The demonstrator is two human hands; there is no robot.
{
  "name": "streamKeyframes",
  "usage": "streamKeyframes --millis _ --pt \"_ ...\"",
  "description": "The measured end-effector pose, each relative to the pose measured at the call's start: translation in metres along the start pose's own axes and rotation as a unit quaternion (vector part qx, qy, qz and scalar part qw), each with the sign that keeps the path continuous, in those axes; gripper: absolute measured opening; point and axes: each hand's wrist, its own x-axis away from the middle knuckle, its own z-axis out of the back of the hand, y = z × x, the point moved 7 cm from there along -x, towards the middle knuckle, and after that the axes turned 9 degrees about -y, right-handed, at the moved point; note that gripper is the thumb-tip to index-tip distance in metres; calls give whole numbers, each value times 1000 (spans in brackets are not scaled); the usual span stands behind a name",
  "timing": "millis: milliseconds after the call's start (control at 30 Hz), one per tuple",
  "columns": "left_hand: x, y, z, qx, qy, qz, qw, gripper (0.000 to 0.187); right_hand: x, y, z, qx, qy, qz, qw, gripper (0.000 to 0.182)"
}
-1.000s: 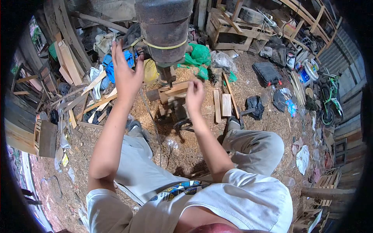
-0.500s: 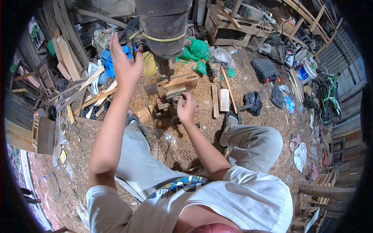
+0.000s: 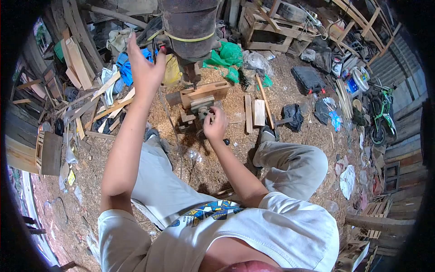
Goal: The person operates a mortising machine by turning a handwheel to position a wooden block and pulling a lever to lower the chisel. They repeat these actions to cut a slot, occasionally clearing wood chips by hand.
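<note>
Count: 2 hands, 1 drill press, 1 vise, 1 slotted wooden block in it. Block lies just beyond the right hand, below the tool bit.

Left hand: raised, open, fingers extended; thumb beside 1 red switch. Right hand: fingers curled at the near end of the vise; cannot tell whether they grip. 1 black knob just below it.

Surroundings: right of the right hand, 2 short boards and 1 long wooden strip on the floor; farther right, 1 black plastic bag; beyond, 1 black case. 1 yellow bag just right of the left hand. Obstructions: right hand hides part of the vise; press head covers the ground behind.

Versus 1.0 s ago: right hand has moved from the block's right end down to the vise; left hand remains raised by the switch.
</note>
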Motion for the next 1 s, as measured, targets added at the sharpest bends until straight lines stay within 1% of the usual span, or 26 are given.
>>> streamKeyframes --millis 100,367,500,633,900,1000 --pt "3 0 -2 8 -9 13 1000 90 1 -2 2 1 3 -1 1000 29" --pt "6 -4 -1 13 -12 7 1000 88 2 -2 2 0 1 1 1000 20" --pt "6 -4 0 14 -14 10 1000 88 2 -4 2 11 5 16 1000 19" --pt "6 -2 1 15 -12 8 1000 88 2 -1 0 2 -7 -3 1000 16" --pt "9 7 1 12 -26 14 999 80 2 2 -1 -8 -4 -6 1000 13" --pt "9 13 4 8 -27 5 1000 80 3 5 -5 -7 -27 -15 999 13"
